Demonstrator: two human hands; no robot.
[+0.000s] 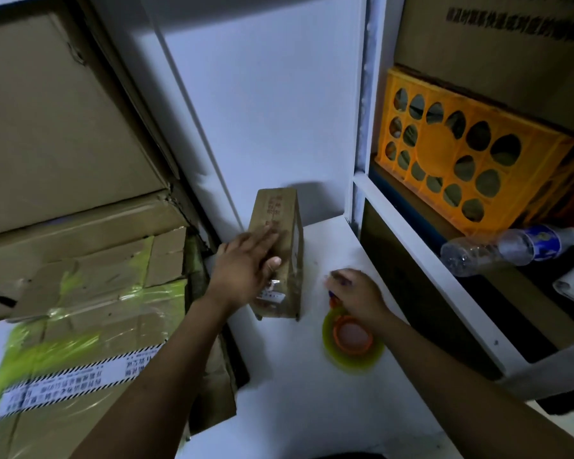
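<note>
We look down at a white counter point(295, 392) in dim light. At the centre of the frame a small brown box point(280, 210) stands upright on the counter, close to the white wall point(262, 94) behind it. The left hand point(246, 270) lies flat against the box's near face, fingers straight and together, thumb against its side. Just right of the box, the right hand point(355, 293) is curled round the handle of a tape point(352, 339) dispenser; its yellow-green roll with an orange core rests on the counter below the hand, apart from the box.

Along the left edge we see stacked cartons point(63, 127). Below them, at lower left, a large carton point(80, 342) wrapped in green tape and a striped label crowds the left forearm.

At the right a white shelf point(411, 243) frame borders the counter. On it, upper right, sits an orange crate point(461, 154) with round holes, and a clear bottle point(511, 246) lies on its side just below.
</note>
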